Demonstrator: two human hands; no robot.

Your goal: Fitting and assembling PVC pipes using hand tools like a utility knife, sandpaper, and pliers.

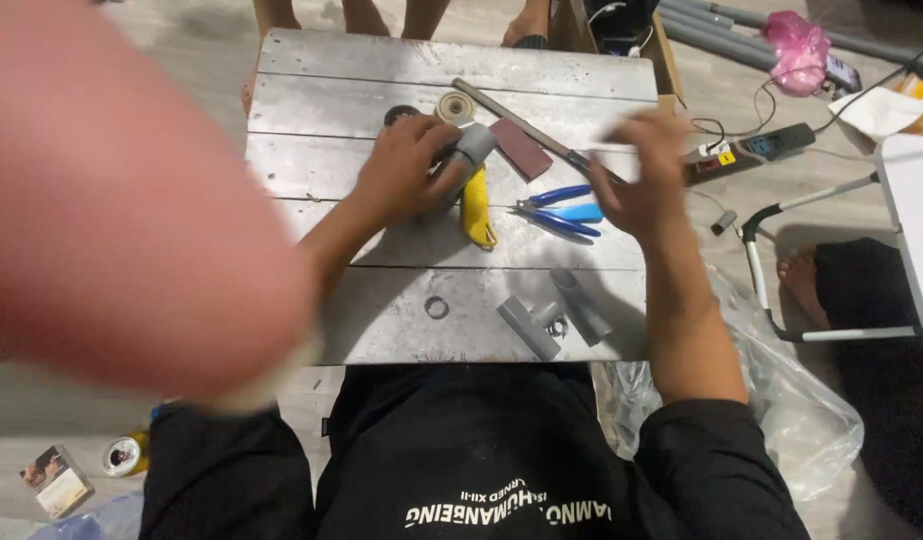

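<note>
My left hand [407, 165] is closed around a grey pipe fitting [472, 145] on the pale plank table [382, 70]. A yellow-handled tool [477, 205] lies just below the fitting. My right hand [647, 175] is blurred over the table's right side, near the end of a long metal blade [517, 122] and just right of blue-handled pliers [562, 210]. The blur hides whether it holds anything. A brown sanding block [522, 148] lies between my hands.
Two grey pipe pieces [527, 325] [582, 305] and a small ring [437, 307] lie near the front edge, with a tape roll [454, 105] farther back. A large blurred pink shape [112, 200] covers the left. On the floor are a power strip [752, 148], a plastic bag [792, 410] and a white chair frame [812, 270]. Other people's feet show beyond the table.
</note>
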